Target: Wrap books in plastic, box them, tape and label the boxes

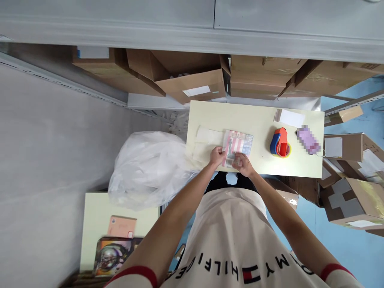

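A flat packet printed with red and white stripes (pixel 238 146) lies on the pale yellow table (pixel 300 160). My left hand (pixel 216 156) pinches its near left edge, fingers closed on it. My right hand (pixel 244 165) grips its near right corner, fingers curled over the wrapping. To the left of the packet, flat white bags or sheets (pixel 205 138) rest on the table.
A red and blue tape dispenser (pixel 280 143) and a purple object (pixel 308 140) sit to the right, with a white slip (pixel 290 117) behind them. A large clear plastic bag (pixel 148 168) bulges at the left. Cardboard boxes (pixel 192 78) line the back and right. A second table (pixel 96 216) holds packages.
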`<state>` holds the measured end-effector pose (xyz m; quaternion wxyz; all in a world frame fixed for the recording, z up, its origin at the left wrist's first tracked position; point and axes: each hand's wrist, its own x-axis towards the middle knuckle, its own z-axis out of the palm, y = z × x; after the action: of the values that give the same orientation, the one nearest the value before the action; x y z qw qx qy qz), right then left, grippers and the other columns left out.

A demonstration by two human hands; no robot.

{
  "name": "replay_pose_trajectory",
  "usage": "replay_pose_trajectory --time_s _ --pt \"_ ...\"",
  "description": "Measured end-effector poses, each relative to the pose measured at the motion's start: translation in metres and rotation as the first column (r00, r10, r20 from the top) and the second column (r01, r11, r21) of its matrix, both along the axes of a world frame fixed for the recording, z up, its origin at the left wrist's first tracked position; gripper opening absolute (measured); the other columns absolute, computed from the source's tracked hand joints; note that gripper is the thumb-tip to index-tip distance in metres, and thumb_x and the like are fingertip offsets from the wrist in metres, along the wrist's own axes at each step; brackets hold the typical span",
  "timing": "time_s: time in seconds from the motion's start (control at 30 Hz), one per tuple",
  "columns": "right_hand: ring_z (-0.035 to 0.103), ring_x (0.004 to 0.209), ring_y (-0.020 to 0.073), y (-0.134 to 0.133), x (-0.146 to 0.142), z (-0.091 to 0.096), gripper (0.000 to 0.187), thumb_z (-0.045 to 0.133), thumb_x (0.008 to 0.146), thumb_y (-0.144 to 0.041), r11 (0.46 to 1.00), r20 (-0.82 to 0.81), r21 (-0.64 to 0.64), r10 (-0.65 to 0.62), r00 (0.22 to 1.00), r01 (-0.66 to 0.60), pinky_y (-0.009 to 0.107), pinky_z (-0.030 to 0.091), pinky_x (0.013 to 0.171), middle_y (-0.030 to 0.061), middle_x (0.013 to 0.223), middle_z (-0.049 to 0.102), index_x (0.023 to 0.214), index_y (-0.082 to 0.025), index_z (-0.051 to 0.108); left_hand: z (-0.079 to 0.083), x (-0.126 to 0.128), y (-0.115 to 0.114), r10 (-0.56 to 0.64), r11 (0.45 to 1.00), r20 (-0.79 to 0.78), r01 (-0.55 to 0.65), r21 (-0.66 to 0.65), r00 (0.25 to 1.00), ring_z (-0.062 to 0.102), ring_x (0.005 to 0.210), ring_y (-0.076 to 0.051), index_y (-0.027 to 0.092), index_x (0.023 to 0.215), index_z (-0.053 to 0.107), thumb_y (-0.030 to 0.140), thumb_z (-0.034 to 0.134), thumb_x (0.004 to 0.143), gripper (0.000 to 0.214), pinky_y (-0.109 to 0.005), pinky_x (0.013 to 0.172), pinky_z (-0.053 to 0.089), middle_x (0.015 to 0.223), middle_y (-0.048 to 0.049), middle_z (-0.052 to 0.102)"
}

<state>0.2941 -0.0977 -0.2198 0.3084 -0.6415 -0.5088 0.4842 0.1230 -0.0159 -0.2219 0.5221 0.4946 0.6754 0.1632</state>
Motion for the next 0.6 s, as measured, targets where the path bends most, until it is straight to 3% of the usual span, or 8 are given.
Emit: replay_pose_trajectory --time_s 0.1,0.23,0.3,0.4,0.5,0.6 --pt "0.055 0.128 0.0327 -0.001 -0.003 -0.007 0.048 0.078 0.069 -0.031 1.000 0.021 -0.009 -0.006 1.000 0.006 0.056 0.044 0.108 0.0102 0.129 0.062 0.116 -0.027 0.067 -0.006 -0.003 0.000 0.009 1.000 -0.055 -0.010 -0.017 0.998 0.072 0.086 -0.024 0.017 0.098 0.066 0.018 0.066 0.076 0.022 -0.034 0.079 0.056 0.090 -0.0094 0.074" --pt "0.055 0.127 0.0313 -0.002 -0.003 -0.011 0.043 0.076 0.070 -0.031 1.000 0.028 -0.007 -0.010 1.000 0.011 0.055 0.045 0.108 0.0105 0.130 0.063 0.112 -0.026 0.068 -0.001 -0.011 -0.002 -0.027 0.999 -0.138 0.033 0.039 0.990 0.070 0.099 -0.028 0.018 0.103 0.065 0.017 0.067 0.077 0.026 -0.040 0.092 0.053 0.094 -0.0095 0.074" --pt "0.056 0.126 0.0314 -0.001 -0.004 -0.011 0.042 0.076 0.069 -0.031 1.000 0.028 -0.002 -0.017 0.999 0.017 0.056 0.045 0.108 0.0103 0.129 0.063 0.111 -0.026 0.068 0.003 -0.012 -0.004 -0.086 0.980 -0.192 0.118 0.159 0.978 0.065 0.110 -0.029 0.018 0.108 0.065 0.016 0.065 0.079 0.028 -0.041 0.100 0.049 0.106 -0.0116 0.072" --pt "0.056 0.125 0.0313 -0.001 -0.006 -0.011 0.040 0.075 0.069 -0.030 0.999 0.030 0.017 -0.030 0.999 0.029 0.054 0.045 0.108 0.0100 0.125 0.065 0.109 -0.026 0.069 0.006 -0.006 -0.008 -0.239 0.901 -0.216 0.299 0.313 0.947 0.059 0.119 -0.028 0.019 0.114 0.065 0.017 0.064 0.082 0.032 -0.041 0.108 0.044 0.118 -0.0121 0.067" --pt "0.056 0.125 0.0306 -0.006 -0.003 -0.010 0.037 0.072 0.071 -0.030 0.997 0.049 0.053 -0.059 0.997 0.056 0.052 0.045 0.108 0.0108 0.123 0.066 0.108 -0.025 0.068 0.002 0.002 -0.013 -0.318 0.888 -0.201 0.366 0.281 0.926 0.060 0.111 -0.027 0.019 0.123 0.063 0.018 0.064 0.083 0.041 -0.040 0.104 0.047 0.108 -0.0109 0.067" --pt "0.053 0.128 0.0316 -0.017 0.005 -0.012 0.044 0.066 0.076 -0.034 0.969 0.138 0.066 -0.244 0.960 0.237 0.054 0.041 0.110 0.0149 0.127 0.062 0.118 -0.021 0.063 -0.004 0.008 -0.015 -0.287 0.920 -0.179 0.323 0.224 0.941 0.062 0.102 -0.024 0.019 0.124 0.064 0.018 0.064 0.084 0.040 -0.038 0.099 0.049 0.103 -0.0091 0.066"
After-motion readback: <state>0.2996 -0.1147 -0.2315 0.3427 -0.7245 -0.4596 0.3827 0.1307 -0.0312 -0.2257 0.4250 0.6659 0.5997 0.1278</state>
